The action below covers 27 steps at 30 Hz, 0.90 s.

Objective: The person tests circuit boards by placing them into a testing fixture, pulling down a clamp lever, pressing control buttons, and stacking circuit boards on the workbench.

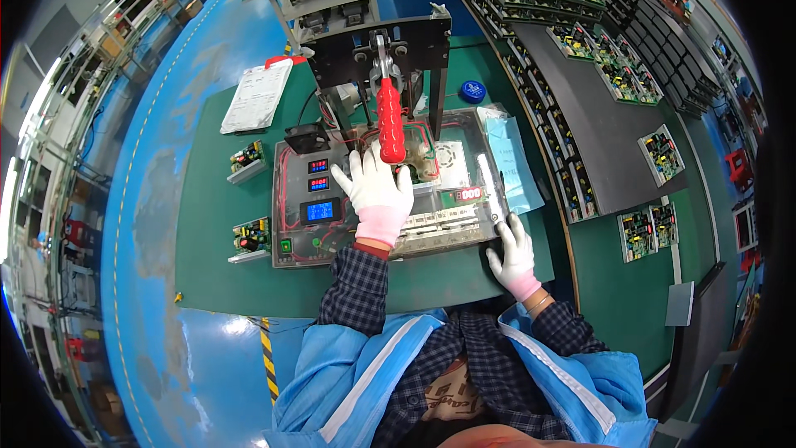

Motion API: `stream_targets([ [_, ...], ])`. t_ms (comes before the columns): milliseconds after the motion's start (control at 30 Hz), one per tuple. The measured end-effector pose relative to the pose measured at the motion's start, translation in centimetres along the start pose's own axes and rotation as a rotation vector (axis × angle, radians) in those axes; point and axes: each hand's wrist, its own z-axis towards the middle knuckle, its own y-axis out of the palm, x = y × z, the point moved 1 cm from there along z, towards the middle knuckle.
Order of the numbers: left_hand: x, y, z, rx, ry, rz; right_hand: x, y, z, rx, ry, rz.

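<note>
A clear-topped test fixture (348, 236) with red wiring lies on the green bench in front of me. Over its middle stands a black press frame (332, 66) with a toggle clamp's red handle (390, 120) pointing down toward me. My left hand (377, 195), in a white glove with a pink cuff, rests over the fixture just below the handle, fingers spread; what lies under its fingertips is partly hidden. At the fixture's front right corner, my gloved right hand (514, 255) has its fingers stretched out beside a small round button (496, 217). Neither hand visibly grips anything.
Two small circuit boards (247, 162) (250, 239) sit left of the fixture, near clipped papers (257, 95). A blue round tin (473, 91) and a light blue sheet (512, 162) lie to the right. Beyond, a dark conveyor (572, 108) carries more boards.
</note>
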Motion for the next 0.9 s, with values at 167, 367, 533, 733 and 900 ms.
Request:
stream_targets([
  [167, 0.0, -0.1, -0.1, -0.109, -0.022, 0.026, 0.1, 0.1, 0.0, 0.002, 0.007, 0.007],
  [367, 0.1, -0.2, 0.1, -0.010, 0.010, 0.010, 0.1, -0.1, 0.2, 0.036, 0.003, 0.022],
  [533, -0.3, 0.0, 0.6, -0.079, -0.054, -0.039, 0.2, -0.6, 0.4, 0.034, -0.002, 0.060],
  [733, -2.4, 1.1, 1.7, 0.034, -0.143, -0.152, 0.5, -0.9, 0.5, 0.044, -0.014, 0.100],
  [900, -3.3, 1.8, 2.4, 0.052, -0.105, -0.181, 0.7, -0.9, 0.5, 0.061, -0.041, 0.107],
])
